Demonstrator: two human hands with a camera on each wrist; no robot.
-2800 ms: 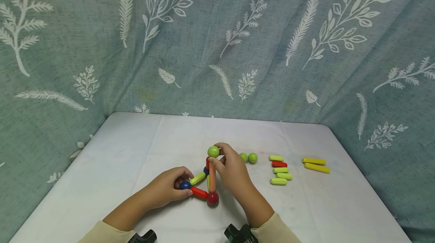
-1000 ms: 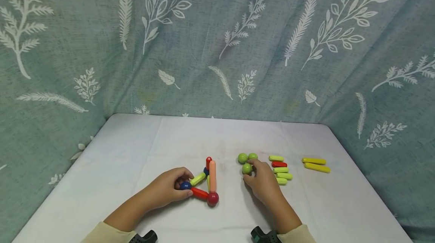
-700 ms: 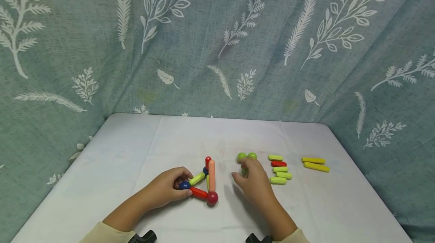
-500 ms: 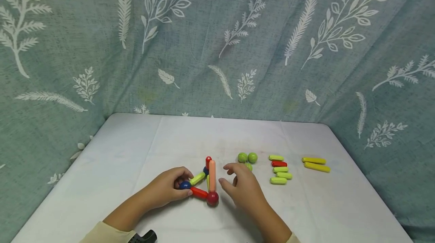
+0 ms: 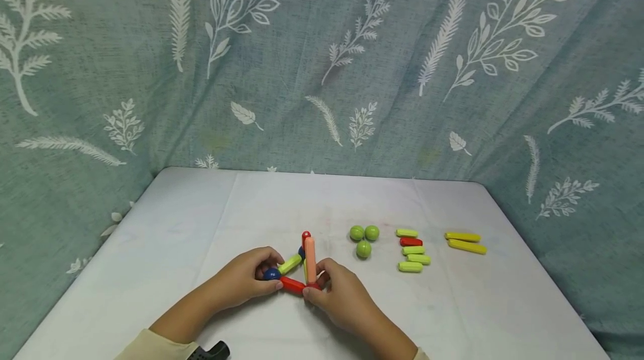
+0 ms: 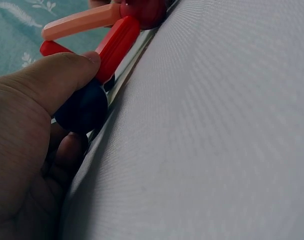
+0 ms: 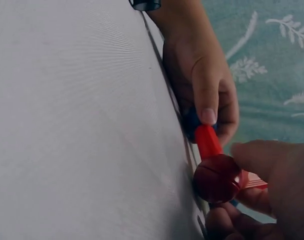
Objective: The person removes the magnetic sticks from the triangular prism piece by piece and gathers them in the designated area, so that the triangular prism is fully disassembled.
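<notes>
On the white table stands a frame of rods and balls, its base a triangle. My left hand grips the blue ball at the left corner, thumb against a red rod. My right hand holds the dark red ball at the near right corner between thumb and fingers. From that ball rises an orange rod. A yellow-green rod runs back from the left corner. At the back corner a short red rod stands up; the blue ball beneath it is partly hidden.
Three green balls lie together right of the frame. Farther right are several short yellow-green rods with one red rod, then two longer yellow rods. A patterned curtain hangs behind the table.
My right hand has taken a green ball from the orange rod's top, left it beside the other two, and come back left to grip the dark red ball. The left hand has stayed put.
</notes>
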